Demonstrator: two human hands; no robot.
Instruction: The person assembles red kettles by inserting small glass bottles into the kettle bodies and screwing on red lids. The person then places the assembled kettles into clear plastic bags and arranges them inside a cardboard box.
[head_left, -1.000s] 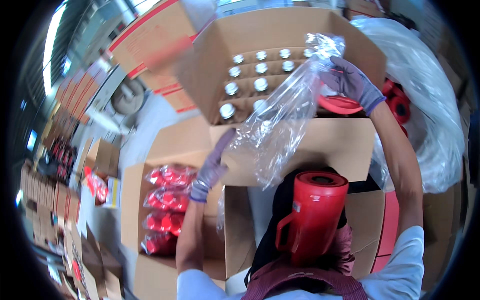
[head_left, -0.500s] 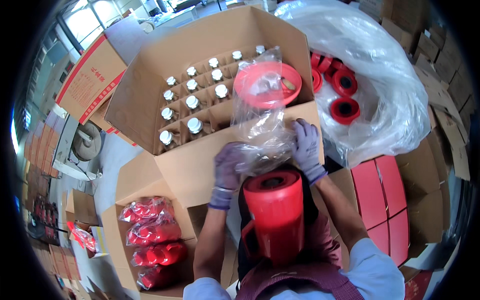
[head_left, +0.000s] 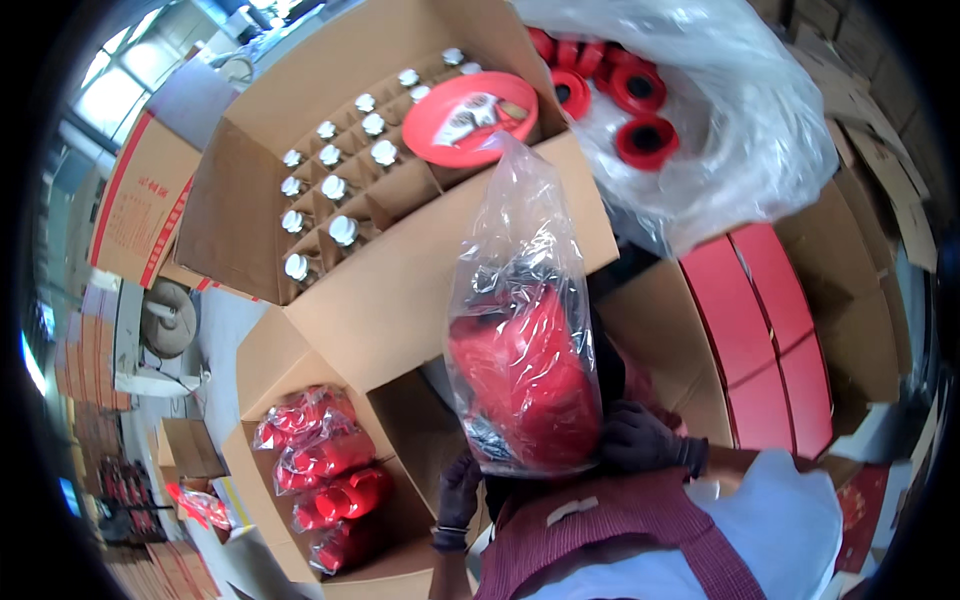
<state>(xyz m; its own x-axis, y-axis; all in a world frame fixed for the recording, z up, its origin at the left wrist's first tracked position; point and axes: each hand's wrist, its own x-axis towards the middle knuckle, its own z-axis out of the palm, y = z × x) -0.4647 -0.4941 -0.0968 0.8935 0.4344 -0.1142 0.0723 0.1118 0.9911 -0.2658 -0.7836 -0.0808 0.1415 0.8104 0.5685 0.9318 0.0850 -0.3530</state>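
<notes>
A red plastic jug [head_left: 535, 385] stands at my lap inside a clear plastic bag [head_left: 525, 215], whose loose upper end stretches up toward the big carton. My left hand [head_left: 460, 492], in a dark glove, is closed at the bag's lower left edge; its fingertips are partly hidden. My gloved right hand [head_left: 640, 437] has its fingers curled on the bag's lower right edge, against the jug. Beyond the bag, a shallow red bowl [head_left: 425, 130] with small pieces in it rests over the dividers of the open carton [head_left: 400, 300].
White-capped bottles [head_left: 344, 230] fill the divided carton. A lower carton [head_left: 255, 500] at left holds several bagged red jugs [head_left: 325, 460]. A large clear plastic sack [head_left: 760, 130] with round red parts [head_left: 647, 142] lies at far right, above strapped red boxes [head_left: 765, 350].
The bag, previously bunched between my hands above the bare jug, now covers the jug. Both hands have come down toward my body. The view has shifted, too.
</notes>
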